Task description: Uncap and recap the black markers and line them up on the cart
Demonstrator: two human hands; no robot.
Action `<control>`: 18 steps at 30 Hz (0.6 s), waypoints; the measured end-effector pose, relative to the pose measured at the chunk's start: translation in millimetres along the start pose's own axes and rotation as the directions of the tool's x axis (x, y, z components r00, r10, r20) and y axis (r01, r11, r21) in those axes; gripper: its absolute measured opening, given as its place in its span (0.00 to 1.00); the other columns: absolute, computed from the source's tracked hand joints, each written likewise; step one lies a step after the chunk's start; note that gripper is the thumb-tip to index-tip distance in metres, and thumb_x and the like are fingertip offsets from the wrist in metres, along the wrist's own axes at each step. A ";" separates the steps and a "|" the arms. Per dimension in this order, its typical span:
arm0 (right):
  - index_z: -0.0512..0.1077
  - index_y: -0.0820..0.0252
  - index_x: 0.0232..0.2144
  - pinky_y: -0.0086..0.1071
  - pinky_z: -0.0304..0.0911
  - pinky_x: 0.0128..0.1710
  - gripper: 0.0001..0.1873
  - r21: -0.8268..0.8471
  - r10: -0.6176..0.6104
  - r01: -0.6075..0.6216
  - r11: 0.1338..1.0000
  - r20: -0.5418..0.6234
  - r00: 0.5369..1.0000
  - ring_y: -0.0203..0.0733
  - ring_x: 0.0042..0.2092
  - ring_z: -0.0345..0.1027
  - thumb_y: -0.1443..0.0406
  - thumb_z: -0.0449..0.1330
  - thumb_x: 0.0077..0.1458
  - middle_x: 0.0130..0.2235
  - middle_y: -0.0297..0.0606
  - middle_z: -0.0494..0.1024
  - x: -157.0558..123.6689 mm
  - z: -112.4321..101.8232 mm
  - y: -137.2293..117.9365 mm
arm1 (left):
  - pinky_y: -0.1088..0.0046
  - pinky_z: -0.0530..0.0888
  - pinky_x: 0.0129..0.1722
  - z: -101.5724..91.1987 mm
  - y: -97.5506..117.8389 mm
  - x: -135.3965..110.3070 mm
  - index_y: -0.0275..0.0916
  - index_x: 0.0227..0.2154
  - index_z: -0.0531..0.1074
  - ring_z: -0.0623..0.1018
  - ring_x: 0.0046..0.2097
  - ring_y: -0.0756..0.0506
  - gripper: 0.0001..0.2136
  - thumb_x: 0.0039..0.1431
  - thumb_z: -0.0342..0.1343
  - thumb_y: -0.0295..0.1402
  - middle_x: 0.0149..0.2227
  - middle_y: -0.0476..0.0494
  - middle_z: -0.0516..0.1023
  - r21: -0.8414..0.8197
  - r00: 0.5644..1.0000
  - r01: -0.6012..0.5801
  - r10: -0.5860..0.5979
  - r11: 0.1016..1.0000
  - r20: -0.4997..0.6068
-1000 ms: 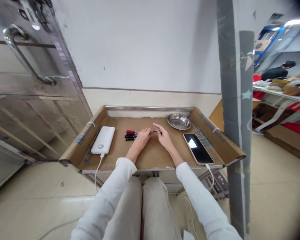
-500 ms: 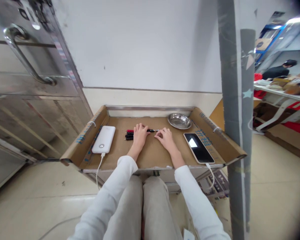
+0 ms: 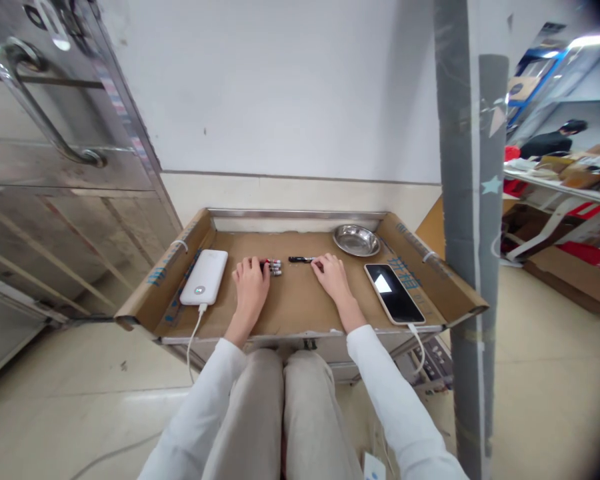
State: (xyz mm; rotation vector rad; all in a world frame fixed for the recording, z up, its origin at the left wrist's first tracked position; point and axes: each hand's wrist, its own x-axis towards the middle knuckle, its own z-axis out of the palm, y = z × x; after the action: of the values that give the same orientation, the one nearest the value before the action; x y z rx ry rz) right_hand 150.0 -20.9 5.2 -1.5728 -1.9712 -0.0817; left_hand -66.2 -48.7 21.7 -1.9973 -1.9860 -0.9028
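The left hand [image 3: 251,283] is resting over the pens [image 3: 275,267], its fingers curling down across their left ends. The pens are lying side by side, left of the middle of the cardboard [image 3: 300,310], with red and black parts and pale ends showing to the right of the fingers. Whether this hand is gripping them or only touching them, I cannot tell. The right hand [image 3: 333,275] is pinching the right end of a black pen [image 3: 300,259] between thumb and fingertips. That pen is lying sideways between the two hands, apart from the others and pointing left toward them.

A white power bank [image 3: 205,277] is sitting at the left of the cardboard, a white cable [image 3: 194,340] running from its near end over the near edge. A phone [image 3: 395,294] is lying at the right, another white cable [image 3: 421,348] leaving its near end. A metal dish [image 3: 357,241] is standing at the far right, beyond the phone. Farther right, past a grey pole [image 3: 473,260], another person [image 3: 550,143] is leaning beside a cluttered table [image 3: 570,188].
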 end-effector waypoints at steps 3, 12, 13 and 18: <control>0.72 0.57 0.35 0.36 0.53 0.40 0.12 0.054 0.003 -0.003 0.999 -0.009 1.000 0.44 0.39 0.62 0.64 0.49 0.60 0.36 0.41 0.72 -0.8 -0.8 -4.0 | 0.61 0.64 0.42 -3.3 -21.3 -10.2 0.39 0.41 0.69 0.69 0.43 0.38 0.11 0.61 0.47 0.38 0.40 0.37 0.70 -0.012 0.996 -0.054 0.054 0.998 0.068; 0.73 0.51 0.44 0.36 0.54 0.44 0.15 0.141 -0.186 0.166 0.976 0.143 0.972 0.43 0.44 0.62 0.66 0.50 0.59 0.39 0.40 0.69 -3.3 -3.3 -29.0 | 0.64 0.65 0.44 -8.7 -27.9 -14.3 0.44 0.41 0.71 0.69 0.45 0.41 0.09 0.60 0.50 0.34 0.41 0.42 0.71 -0.103 0.959 -0.180 0.198 0.978 0.203; 0.73 0.51 0.44 0.36 0.54 0.44 0.15 0.143 -0.172 0.152 0.978 0.137 0.976 0.43 0.43 0.62 0.66 0.49 0.59 0.39 0.41 0.69 -3.0 -2.7 -29.1 | 0.64 0.65 0.43 -8.6 -25.6 -14.2 0.45 0.41 0.71 0.69 0.45 0.41 0.09 0.60 0.50 0.34 0.40 0.42 0.71 -0.138 0.954 -0.183 0.210 0.973 0.216; 0.73 0.53 0.44 0.38 0.56 0.47 0.17 0.369 -0.066 0.045 0.928 0.046 0.997 0.41 0.43 0.63 0.60 0.46 0.62 0.38 0.39 0.70 -2.3 -3.2 -26.7 | 0.65 0.68 0.44 -4.3 -5.8 -13.7 0.42 0.39 0.72 0.72 0.42 0.44 0.07 0.59 0.51 0.33 0.38 0.43 0.72 -0.437 0.936 -0.167 0.281 0.884 0.212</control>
State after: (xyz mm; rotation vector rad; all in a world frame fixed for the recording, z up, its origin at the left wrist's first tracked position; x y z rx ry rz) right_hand 127.5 -32.1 15.1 -1.2866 -1.9382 0.2984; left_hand -71.8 -62.0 16.2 -2.6530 -1.7327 -1.1180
